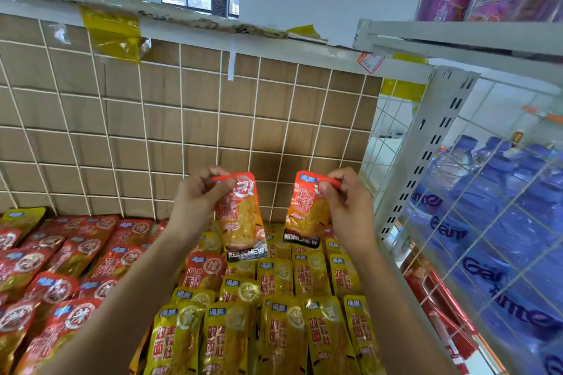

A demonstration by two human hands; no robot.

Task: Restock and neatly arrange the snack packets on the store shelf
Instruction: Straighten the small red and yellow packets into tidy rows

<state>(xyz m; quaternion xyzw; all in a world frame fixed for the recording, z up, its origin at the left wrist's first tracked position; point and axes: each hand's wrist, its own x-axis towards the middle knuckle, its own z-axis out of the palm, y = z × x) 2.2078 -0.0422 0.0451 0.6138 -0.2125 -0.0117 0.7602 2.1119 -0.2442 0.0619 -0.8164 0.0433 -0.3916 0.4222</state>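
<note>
**Two red-and-orange foil snack packets held upright and apart above the shelf stock.** The left packet (240, 219) hangs from the left hand (198, 195), pinched at its top edge between thumb and curled fingers. The right packet (306, 213) is pinched likewise by the right hand (344, 201). Fingers hide each packet's upper corner, and the small print is blurred. Below, flat red foil packets (76, 253) fill the shelf's left part. Yellow foil packets (274, 329) fill its centre and right in overlapping rows, partly covered by the forearms; the shelf floor is hidden beneath them. Open room lies between the held packets and the white wire grid backed by brown cardboard (182, 116). A white slotted upright (432, 143) bounds the shelf at right. Beyond it stand blue-wrapped packs of water bottles (493, 222), cut off by the frame.
</note>
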